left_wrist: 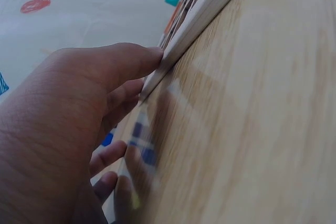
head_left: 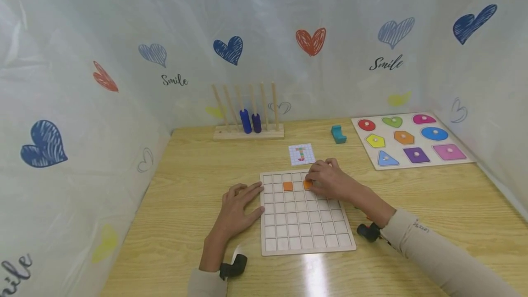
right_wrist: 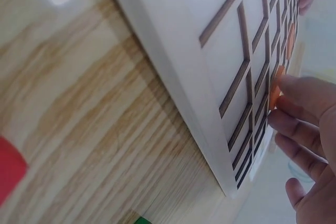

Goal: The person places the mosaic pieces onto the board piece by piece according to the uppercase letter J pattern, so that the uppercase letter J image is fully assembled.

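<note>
A wooden grid board (head_left: 303, 218) lies on the table in front of me. One orange square tile (head_left: 288, 186) sits in a cell of its second row. My right hand (head_left: 330, 180) pinches another orange square tile (head_left: 307, 184) at a cell further right in that row; the right wrist view shows this tile (right_wrist: 275, 88) tilted between thumb and fingers. My left hand (head_left: 237, 210) rests at the board's left edge, thumb and fingertips touching its side, fingers fairly straight. Behind the board lies a pattern card (head_left: 301, 154) with a small coloured figure on a grid.
At the back stands a wooden peg rack (head_left: 249, 133) with blue and purple pieces on two pegs. A teal block (head_left: 338, 134) lies right of it. A shape puzzle board (head_left: 412, 141) is at the back right. Red (right_wrist: 9, 167) and green (right_wrist: 142, 220) pieces lie near my right wrist.
</note>
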`<state>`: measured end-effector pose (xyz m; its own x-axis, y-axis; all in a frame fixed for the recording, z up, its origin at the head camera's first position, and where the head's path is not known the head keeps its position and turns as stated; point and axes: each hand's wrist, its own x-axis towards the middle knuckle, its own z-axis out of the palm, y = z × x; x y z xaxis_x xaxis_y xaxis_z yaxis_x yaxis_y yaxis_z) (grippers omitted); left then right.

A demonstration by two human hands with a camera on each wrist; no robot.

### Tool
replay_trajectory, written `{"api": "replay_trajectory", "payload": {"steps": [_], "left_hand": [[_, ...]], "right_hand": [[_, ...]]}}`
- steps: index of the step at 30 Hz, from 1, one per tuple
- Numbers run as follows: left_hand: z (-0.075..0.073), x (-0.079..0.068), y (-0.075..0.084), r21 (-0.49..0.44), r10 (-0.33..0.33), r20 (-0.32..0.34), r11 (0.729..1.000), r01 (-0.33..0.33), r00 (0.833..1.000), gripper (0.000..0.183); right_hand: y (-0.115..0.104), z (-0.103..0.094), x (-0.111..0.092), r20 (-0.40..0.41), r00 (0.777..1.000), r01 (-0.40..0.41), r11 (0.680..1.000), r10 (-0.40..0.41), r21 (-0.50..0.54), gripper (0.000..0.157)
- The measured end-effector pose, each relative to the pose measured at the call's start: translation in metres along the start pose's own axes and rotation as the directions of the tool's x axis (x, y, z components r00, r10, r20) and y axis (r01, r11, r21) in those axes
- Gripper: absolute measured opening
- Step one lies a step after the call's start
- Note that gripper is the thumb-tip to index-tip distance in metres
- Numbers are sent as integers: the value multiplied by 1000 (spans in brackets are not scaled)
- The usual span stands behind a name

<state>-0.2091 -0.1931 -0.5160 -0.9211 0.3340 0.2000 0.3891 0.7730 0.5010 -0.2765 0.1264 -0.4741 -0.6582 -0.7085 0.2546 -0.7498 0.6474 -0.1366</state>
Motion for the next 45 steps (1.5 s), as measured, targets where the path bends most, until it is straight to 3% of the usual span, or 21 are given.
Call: {"api": "replay_trajectory", "payload": {"steps": [10, 17, 27, 45], "left_hand": [[1, 1, 1, -4, -2, -4, 1000, 2, 1000, 55], [2, 0, -2, -4, 14, -5, 1000, -14, 1000, 55], [3, 0, -1, 1, 23, -26, 1000, -23, 999, 55], [4, 0, -1, -16, 32, -26, 999, -33, 999, 57]], "right_hand": [[1, 2, -1, -8, 1000, -1, 999, 1, -38, 12], [3, -10, -6, 37, 999, -38, 999, 40, -36, 16], [9, -22, -36, 18, 993, -113, 993, 113, -17, 17], [12, -34, -87, -32, 994, -107, 994, 107, 4, 21]]}}
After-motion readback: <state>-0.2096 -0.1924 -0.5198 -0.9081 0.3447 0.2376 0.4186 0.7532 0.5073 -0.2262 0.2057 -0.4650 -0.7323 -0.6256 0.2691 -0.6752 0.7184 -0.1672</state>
